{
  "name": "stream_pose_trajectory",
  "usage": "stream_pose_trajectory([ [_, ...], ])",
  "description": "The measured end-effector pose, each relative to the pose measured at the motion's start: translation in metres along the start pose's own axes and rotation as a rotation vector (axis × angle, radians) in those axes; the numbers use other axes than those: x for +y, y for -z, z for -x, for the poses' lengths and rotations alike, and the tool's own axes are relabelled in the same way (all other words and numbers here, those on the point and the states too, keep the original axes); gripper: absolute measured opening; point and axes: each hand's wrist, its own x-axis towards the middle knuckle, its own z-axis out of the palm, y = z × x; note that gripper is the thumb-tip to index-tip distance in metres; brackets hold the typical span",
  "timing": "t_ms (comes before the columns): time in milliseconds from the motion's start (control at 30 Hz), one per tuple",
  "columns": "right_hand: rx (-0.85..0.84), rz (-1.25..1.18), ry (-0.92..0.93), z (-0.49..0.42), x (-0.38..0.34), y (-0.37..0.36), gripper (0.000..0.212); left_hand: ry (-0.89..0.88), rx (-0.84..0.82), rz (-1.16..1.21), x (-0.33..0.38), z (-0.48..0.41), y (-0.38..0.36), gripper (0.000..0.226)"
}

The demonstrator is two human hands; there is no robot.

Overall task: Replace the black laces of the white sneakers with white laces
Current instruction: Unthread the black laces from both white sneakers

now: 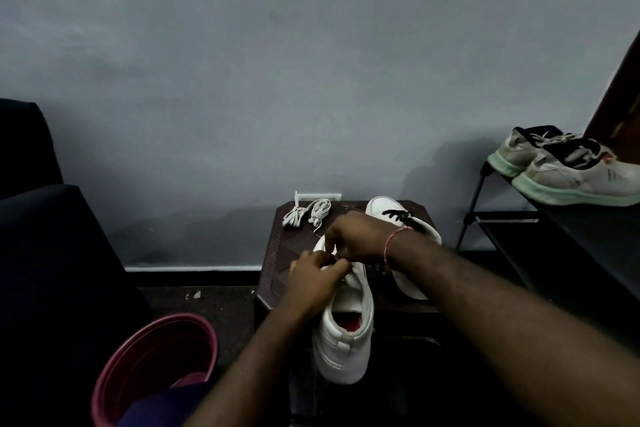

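I am early in the job, by my reckoning. My left hand (313, 279) and my right hand (356, 239) meet over the front of the near sneaker (343, 322). The fingers of both are curled in and pinching at its lacing. A dark bit that I take for its black lace (333, 258) shows between the fingertips, but it is too small to tell how much of it is still threaded. The heel and open mouth of that shoe lie below my left wrist, towards me. Just beyond my right hand, partly hidden by the wrist with its red thread (394, 243), stands the far sneaker (381, 206), and its black lacing (398, 216) is fully in place. The white laces (306, 213) lie in two bundles beyond my left hand, apart from both shoes and not in use. So, as I judge it, one black lace is in hand, the other has not been started, and no white lace is in yet: most of the work is left.

Everything sits on a small dark table (273, 253) with a patterned top, set close to a grey wall (311, 62). Down to the left of my left forearm is a pink bucket (152, 354), and further left a dark seat (41, 218). Well off to the right of my right arm a black rack (502, 216) carries a worn pair of pale shoes (571, 170)
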Motion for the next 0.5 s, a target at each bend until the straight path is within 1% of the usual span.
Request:
stream_pose_trajectory([
  [67, 0.015, 0.028, 0.015, -0.001, 0.0, 0.0, 0.025, 0.014, 0.004, -0.006, 0.0, -0.001, -0.001, 0.041],
  [100, 0.053, 0.036, 0.022, -0.001, 0.0, 0.001, 0.024, 0.015, 0.005, -0.014, 0.001, 0.0, -0.001, 0.038],
  [133, 0.139, 0.026, 0.018, 0.0, 0.002, 0.004, 0.023, 0.008, 0.006, -0.016, 0.0, -0.001, -0.001, 0.037],
  [167, 0.278, -0.008, 0.001, 0.001, 0.005, 0.008, 0.022, 0.003, 0.008, -0.017, 0.0, 0.0, -0.002, 0.037],
  [200, 0.458, -0.076, -0.038, 0.001, 0.009, 0.014, 0.019, 0.002, 0.01, -0.016, -0.001, 0.0, -0.003, 0.039],
  [267, 0.824, -0.273, -0.176, 0.004, 0.018, 0.03, 0.012, 0.004, 0.01, -0.002, -0.002, -0.001, -0.005, 0.045],
  [300, 0.942, -0.384, -0.26, 0.005, 0.022, 0.037, 0.01, 0.007, 0.013, -0.001, -0.003, -0.002, -0.005, 0.046],
  [333, 1.006, -0.471, -0.336, 0.007, 0.025, 0.041, 0.01, 0.008, 0.016, -0.005, -0.004, -0.002, -0.006, 0.045],
  [367, 1.01, -0.511, -0.388, 0.009, 0.028, 0.041, 0.011, 0.016, 0.02, -0.011, -0.003, -0.002, -0.006, 0.043],
  [400, 0.957, -0.5, -0.408, 0.011, 0.03, 0.04, 0.012, 0.018, 0.025, -0.011, -0.004, -0.003, -0.006, 0.043],
  [467, 0.759, -0.392, -0.378, 0.015, 0.031, 0.028, 0.011, 0.023, 0.03, -0.008, -0.004, -0.004, -0.008, 0.042],
  [500, 0.655, -0.325, -0.337, 0.018, 0.03, 0.022, 0.018, 0.028, 0.027, -0.008, -0.004, -0.004, -0.01, 0.041],
])
